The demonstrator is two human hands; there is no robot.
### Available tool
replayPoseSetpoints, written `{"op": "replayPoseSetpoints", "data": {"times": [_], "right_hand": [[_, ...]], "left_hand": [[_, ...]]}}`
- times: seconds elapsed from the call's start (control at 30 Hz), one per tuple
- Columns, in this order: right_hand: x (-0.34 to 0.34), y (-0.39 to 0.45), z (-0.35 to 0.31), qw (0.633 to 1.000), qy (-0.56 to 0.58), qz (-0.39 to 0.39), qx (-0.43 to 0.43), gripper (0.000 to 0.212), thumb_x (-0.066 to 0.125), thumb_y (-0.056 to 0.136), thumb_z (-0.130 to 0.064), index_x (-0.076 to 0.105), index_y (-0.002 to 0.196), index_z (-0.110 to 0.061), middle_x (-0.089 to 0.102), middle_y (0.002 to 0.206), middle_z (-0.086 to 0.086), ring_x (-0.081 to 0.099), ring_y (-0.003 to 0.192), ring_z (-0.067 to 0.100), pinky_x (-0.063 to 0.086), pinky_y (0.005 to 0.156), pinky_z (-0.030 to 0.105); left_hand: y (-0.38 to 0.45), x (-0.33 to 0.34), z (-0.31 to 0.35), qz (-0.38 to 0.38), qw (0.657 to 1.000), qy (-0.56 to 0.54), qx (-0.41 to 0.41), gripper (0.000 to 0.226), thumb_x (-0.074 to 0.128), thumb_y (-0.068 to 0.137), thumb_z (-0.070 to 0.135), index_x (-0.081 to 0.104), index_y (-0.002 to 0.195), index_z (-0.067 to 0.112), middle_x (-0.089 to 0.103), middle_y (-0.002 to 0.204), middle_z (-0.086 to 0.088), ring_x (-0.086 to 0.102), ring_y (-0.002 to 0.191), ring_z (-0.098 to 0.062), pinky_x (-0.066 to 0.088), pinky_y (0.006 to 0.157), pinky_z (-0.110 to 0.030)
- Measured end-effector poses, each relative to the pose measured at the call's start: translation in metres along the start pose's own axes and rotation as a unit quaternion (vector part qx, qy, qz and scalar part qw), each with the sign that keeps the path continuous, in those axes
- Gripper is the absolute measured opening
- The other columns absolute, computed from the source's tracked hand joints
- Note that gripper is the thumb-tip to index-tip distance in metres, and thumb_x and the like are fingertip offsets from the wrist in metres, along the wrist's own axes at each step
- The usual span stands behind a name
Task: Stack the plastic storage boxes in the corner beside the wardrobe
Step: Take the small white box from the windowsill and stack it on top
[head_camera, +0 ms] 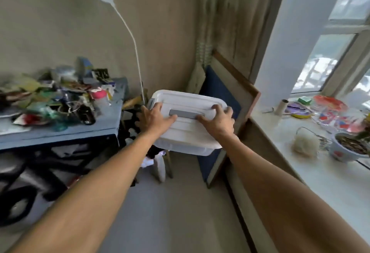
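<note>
A white plastic storage box with a white lid and a grey handle strip is in the corner ahead of me, above the floor. What it rests on is hidden beneath it. My left hand lies on the lid's left side, thumb toward the grey strip and fingers over the left edge. My right hand grips the lid's right side, fingers curled over the far right corner. Both arms are stretched out. No other storage box shows.
A blue table piled with clutter stands at left, dark items underneath. A white floor lamp rises behind the box. A blue framed board leans on the wall at right. The windowsill holds bowls and small items.
</note>
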State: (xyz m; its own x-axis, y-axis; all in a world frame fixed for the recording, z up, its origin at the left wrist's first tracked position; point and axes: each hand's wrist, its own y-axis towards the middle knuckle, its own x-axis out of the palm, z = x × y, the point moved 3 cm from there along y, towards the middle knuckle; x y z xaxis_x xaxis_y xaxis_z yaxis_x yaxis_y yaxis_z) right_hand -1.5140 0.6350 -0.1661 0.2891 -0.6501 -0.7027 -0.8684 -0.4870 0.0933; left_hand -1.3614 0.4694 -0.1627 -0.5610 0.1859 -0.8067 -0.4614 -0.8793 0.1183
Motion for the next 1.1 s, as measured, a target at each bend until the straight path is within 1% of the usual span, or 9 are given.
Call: {"op": "replayPoseSetpoints", "data": {"times": [0.1,0.3,0.43,0.53,0.67,0.83,0.93,1.03,1.1], "right_hand": [[0.061,-0.023,-0.072,0.998,0.006,-0.051,-0.046,0.066,0.065,0.069,-0.070,0.046,0.121,-0.035,0.022,0.149,0.003,0.038,0.123,0.038,0.044,0.096,0.054],[0.176,-0.091,-0.208,0.984,0.007,-0.130,-0.123,0.065,0.065,0.072,-0.067,0.046,0.126,-0.035,0.022,0.151,0.008,0.036,0.126,0.041,0.040,0.101,0.053],[0.259,-0.153,-0.298,0.971,0.014,-0.176,-0.163,0.064,0.064,0.074,-0.065,0.046,0.127,-0.034,0.018,0.153,0.009,0.035,0.129,0.042,0.037,0.102,0.049],[0.308,-0.190,-0.349,0.962,0.018,-0.202,-0.183,0.064,0.065,0.075,-0.064,0.045,0.129,-0.034,0.017,0.154,0.008,0.034,0.130,0.041,0.039,0.102,0.049],[0.374,-0.239,-0.416,0.944,0.014,-0.241,-0.224,0.066,0.063,0.077,-0.065,0.044,0.132,-0.033,0.014,0.155,0.007,0.031,0.134,0.040,0.038,0.104,0.049],[0.463,-0.293,-0.502,0.918,0.006,-0.290,-0.270,0.066,0.063,0.078,-0.064,0.043,0.132,-0.034,0.013,0.154,0.006,0.028,0.133,0.040,0.036,0.103,0.052],[0.526,-0.323,-0.554,0.903,0.009,-0.317,-0.291,0.066,0.062,0.078,-0.065,0.042,0.133,-0.034,0.013,0.154,0.006,0.028,0.132,0.040,0.037,0.101,0.050],[0.590,-0.348,-0.607,0.888,0.019,-0.336,-0.312,0.066,0.061,0.078,-0.065,0.042,0.133,-0.033,0.019,0.150,0.007,0.032,0.130,0.039,0.038,0.098,0.047],[0.640,-0.363,-0.654,0.880,0.027,-0.349,-0.320,0.067,0.060,0.078,-0.066,0.042,0.133,-0.031,0.020,0.149,0.007,0.033,0.129,0.039,0.037,0.101,0.048]], "left_hand": [[0.000,-0.063,-0.078,0.063,0.995,0.033,-0.067,0.071,0.059,0.059,0.072,0.050,0.119,0.035,0.040,0.130,-0.016,0.040,0.118,-0.043,0.035,0.094,-0.054],[-0.012,-0.181,-0.232,0.114,0.981,0.051,-0.151,0.066,0.058,0.062,0.072,0.050,0.114,0.033,0.037,0.131,-0.016,0.038,0.116,-0.044,0.037,0.093,-0.054],[-0.021,-0.261,-0.341,0.144,0.968,0.091,-0.187,0.070,0.055,0.063,0.075,0.050,0.118,0.032,0.041,0.131,-0.016,0.040,0.115,-0.043,0.039,0.093,-0.051],[-0.028,-0.305,-0.404,0.167,0.957,0.099,-0.217,0.073,0.056,0.062,0.076,0.048,0.121,0.033,0.041,0.127,-0.017,0.042,0.113,-0.044,0.041,0.090,-0.049],[-0.042,-0.356,-0.492,0.187,0.940,0.084,-0.271,0.066,0.054,0.061,0.075,0.048,0.113,0.035,0.040,0.128,-0.016,0.039,0.116,-0.043,0.037,0.088,-0.051],[-0.050,-0.416,-0.597,0.223,0.915,0.071,-0.329,0.061,0.056,0.062,0.073,0.048,0.109,0.035,0.041,0.125,-0.016,0.040,0.112,-0.043,0.035,0.087,-0.052],[-0.045,-0.454,-0.663,0.233,0.899,0.077,-0.362,0.063,0.058,0.062,0.072,0.049,0.112,0.034,0.040,0.125,-0.017,0.040,0.112,-0.042,0.035,0.087,-0.052],[-0.031,-0.494,-0.729,0.246,0.885,0.087,-0.385,0.066,0.058,0.062,0.072,0.049,0.115,0.034,0.040,0.126,-0.017,0.040,0.113,-0.041,0.035,0.089,-0.052],[-0.012,-0.528,-0.779,0.256,0.873,0.094,-0.404,0.069,0.059,0.062,0.071,0.048,0.120,0.035,0.038,0.131,-0.018,0.039,0.117,-0.043,0.034,0.092,-0.054]]}}
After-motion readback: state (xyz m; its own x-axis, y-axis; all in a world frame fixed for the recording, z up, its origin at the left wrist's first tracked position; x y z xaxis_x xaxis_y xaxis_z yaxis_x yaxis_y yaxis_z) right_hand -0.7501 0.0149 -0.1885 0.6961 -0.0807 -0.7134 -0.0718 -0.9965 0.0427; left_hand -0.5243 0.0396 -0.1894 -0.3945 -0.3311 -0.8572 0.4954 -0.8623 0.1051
